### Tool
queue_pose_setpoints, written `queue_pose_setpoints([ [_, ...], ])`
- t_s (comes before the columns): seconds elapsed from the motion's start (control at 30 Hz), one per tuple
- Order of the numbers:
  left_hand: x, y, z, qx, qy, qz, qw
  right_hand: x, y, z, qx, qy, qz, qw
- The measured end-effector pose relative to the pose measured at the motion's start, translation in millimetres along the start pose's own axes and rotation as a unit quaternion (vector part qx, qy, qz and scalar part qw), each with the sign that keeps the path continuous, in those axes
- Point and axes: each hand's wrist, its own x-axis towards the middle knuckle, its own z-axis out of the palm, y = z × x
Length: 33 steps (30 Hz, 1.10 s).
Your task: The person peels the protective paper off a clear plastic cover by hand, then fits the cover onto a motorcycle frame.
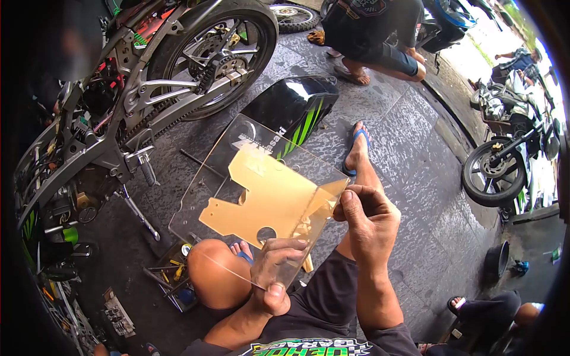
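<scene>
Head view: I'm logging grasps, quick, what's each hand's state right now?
Left hand: closed, holding the clear, flat plastic sheet by its near corner.
Right hand: closed, pinching the thin tan film near the sheet's edge.

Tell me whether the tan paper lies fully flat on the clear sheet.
Partly lifted: the tan paper lies mostly flat, but a flap folds up at the right hand.
</scene>
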Motion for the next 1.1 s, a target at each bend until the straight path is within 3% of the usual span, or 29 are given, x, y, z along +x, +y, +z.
queue_pose_setpoints([
  [0.13, 4, 7, -2, 0.083, -0.035, 0.060, 0.994, 4, 1, -9, 0.007, -0.012, 0.007, 1.000],
  [0.27, 4, 5, 0, 0.074, -0.041, 0.087, 0.993, 6, -3, -14, 0.033, -0.048, 0.047, 0.997],
  [0.33, 1, 6, 3, 0.032, -0.014, 0.054, 0.998, 6, 0, -15, 0.035, -0.068, 0.067, 0.995],
  [0.37, -1, 5, 5, 0.032, -0.016, 0.055, 0.998, 5, 6, -14, 0.099, -0.077, 0.054, 0.991],
  [0.43, -7, 5, 9, -0.126, 0.038, -0.032, 0.991, 5, 11, -14, 0.164, -0.083, 0.040, 0.982],
  [0.5, -8, 5, 8, -0.160, 0.054, -0.060, 0.984, 4, 13, -14, 0.300, -0.120, 0.082, 0.943],
  [0.57, -10, 4, 7, -0.202, 0.078, -0.103, 0.971, 4, 15, -13, 0.287, -0.111, 0.074, 0.949],
  [0.7, -9, 0, 6, -0.182, 0.065, -0.085, 0.977, 5, 11, -10, 0.208, -0.052, 0.048, 0.976],
  [0.97, 5, 7, 2, 0.017, -0.001, 0.058, 0.998, 15, -15, -26, 0.201, -0.066, 0.087, 0.974],
  [1.1, 5, 6, 1, 0.036, -0.016, 0.082, 0.996, 17, -13, -33, 0.162, -0.079, 0.093, 0.979],
])
